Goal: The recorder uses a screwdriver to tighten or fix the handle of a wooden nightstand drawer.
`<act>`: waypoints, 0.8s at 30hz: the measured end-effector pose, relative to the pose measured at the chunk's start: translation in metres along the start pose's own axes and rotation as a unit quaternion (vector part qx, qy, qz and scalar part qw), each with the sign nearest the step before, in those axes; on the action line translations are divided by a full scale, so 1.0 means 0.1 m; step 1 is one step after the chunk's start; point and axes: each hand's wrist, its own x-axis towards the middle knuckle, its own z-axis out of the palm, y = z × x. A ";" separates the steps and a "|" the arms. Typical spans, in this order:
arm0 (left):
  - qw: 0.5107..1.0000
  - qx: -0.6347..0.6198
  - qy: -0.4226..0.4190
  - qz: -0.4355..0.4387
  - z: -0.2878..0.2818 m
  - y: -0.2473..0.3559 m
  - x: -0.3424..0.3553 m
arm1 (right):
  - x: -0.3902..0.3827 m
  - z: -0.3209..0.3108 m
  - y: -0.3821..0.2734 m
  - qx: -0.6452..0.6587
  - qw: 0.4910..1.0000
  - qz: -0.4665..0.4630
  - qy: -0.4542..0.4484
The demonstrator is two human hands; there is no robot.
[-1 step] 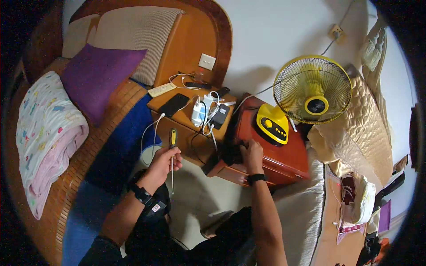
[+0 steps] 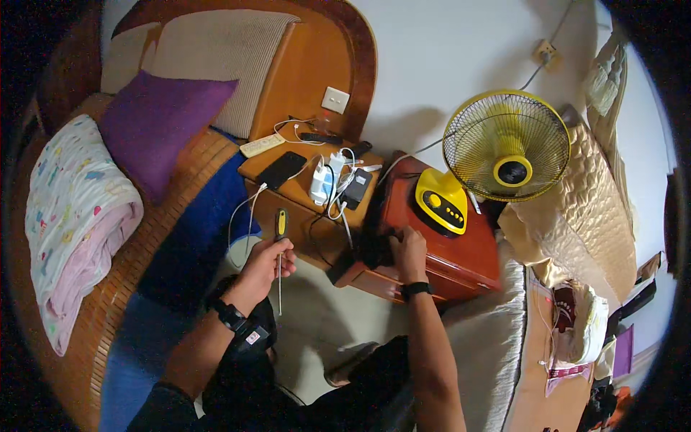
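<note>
A screwdriver [image 2: 280,281] with a yellow and black handle stands upright in my left hand [image 2: 270,268], its thin metal shaft pointing down to the floor. The fingers are closed around it. My right hand [image 2: 411,253] is at the left edge of a red-brown cabinet [image 2: 461,261], fingers curled against a black, soft-looking item [image 2: 374,247] whose kind I cannot make out. Behind that hand, on the cabinet top, stands a yellow fan [image 2: 442,201] with a black control panel and a round wire cage.
A wooden nightstand [image 2: 288,200] holds a black phone [image 2: 281,171], a cream remote control [image 2: 263,145], a white power strip [image 2: 321,180] and tangled cables. To the left is a bed with a purple pillow [image 2: 162,122] and folded quilt [image 2: 83,209]. Gold quilted fabric [image 2: 576,209] lies right.
</note>
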 end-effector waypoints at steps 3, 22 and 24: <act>1.000 0.003 -0.012 0.005 0.07 -0.04 0.02 | 0.07 0.02 0.04 0.028 0.999 -0.016 0.014; 0.999 -0.030 0.012 -0.039 -0.09 0.06 -0.10 | 1.42 0.69 0.22 -0.111 0.993 -0.020 -0.021; 0.999 -0.034 0.017 -0.035 -0.12 0.13 -0.13 | 1.52 0.72 0.25 -0.121 0.991 -0.049 0.001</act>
